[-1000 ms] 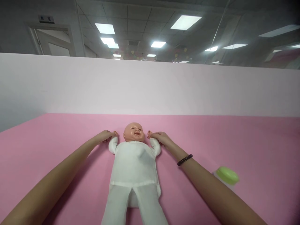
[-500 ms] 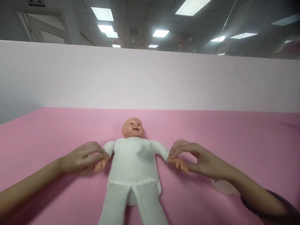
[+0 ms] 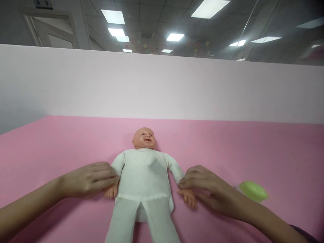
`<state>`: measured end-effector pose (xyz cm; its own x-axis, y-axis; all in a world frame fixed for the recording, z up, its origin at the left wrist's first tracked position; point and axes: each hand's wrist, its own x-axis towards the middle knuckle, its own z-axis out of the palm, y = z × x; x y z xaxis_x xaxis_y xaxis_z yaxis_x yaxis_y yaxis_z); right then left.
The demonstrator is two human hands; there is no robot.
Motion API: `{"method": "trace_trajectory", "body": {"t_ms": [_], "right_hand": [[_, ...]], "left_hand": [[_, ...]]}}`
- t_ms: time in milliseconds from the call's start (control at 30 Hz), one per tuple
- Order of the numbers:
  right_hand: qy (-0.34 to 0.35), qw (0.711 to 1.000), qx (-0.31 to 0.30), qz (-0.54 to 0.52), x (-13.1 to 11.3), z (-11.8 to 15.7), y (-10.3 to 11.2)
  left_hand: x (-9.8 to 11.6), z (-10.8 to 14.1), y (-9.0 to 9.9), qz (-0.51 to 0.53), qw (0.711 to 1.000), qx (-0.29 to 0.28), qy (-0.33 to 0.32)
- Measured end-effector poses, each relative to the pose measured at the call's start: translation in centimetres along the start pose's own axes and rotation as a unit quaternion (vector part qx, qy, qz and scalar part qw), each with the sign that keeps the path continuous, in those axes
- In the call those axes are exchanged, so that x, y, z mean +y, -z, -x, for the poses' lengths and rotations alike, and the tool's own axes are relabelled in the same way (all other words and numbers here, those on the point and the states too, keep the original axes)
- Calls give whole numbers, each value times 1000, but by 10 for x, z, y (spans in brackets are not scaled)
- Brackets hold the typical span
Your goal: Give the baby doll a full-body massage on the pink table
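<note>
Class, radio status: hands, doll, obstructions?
Left hand, right hand on baby doll, one per wrist. Doll face-up. Green-topped container beyond right forearm, clear of doll.

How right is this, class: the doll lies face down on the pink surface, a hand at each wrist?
Not face down: the head view shows the doll face up on the pink surface, left hand and right hand each at a wrist.
</note>
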<state>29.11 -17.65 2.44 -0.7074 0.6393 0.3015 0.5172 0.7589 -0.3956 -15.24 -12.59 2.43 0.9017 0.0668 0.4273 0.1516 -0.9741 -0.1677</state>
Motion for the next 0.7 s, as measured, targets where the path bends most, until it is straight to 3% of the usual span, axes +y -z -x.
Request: {"method": "trace_trajectory", "body": {"t_ms": [100,200,267,367,433,500,533,600,700], "right_hand": [[-110,983,95,-110,2,-9,13],[-216,926,213,-226,6,-31,21],[-262,882,258,-295,11,-51,24],[-355,798,280,-398,20,-84,23],[-422,736,274,-453,30,-102,18],[-472,695,262,-475,41,-115,11],[-491,683,257,-476,46,-119,6],[-525,664,249,-471,56,-123,-3],[-545,664,234,-455,67,-121,-16]], "left_hand": [[-6,-5,-1,47,991,90,93],[-19,-19,-5,105,948,161,254],[-34,-28,-10,167,887,185,389],[-66,-35,-22,277,766,188,548],[-90,-34,-32,340,704,175,599],[-111,-30,-43,413,636,141,637],[-120,-28,-48,429,616,123,649],[-132,-23,-56,443,592,91,667],[-140,-19,-65,448,581,52,678]]}}
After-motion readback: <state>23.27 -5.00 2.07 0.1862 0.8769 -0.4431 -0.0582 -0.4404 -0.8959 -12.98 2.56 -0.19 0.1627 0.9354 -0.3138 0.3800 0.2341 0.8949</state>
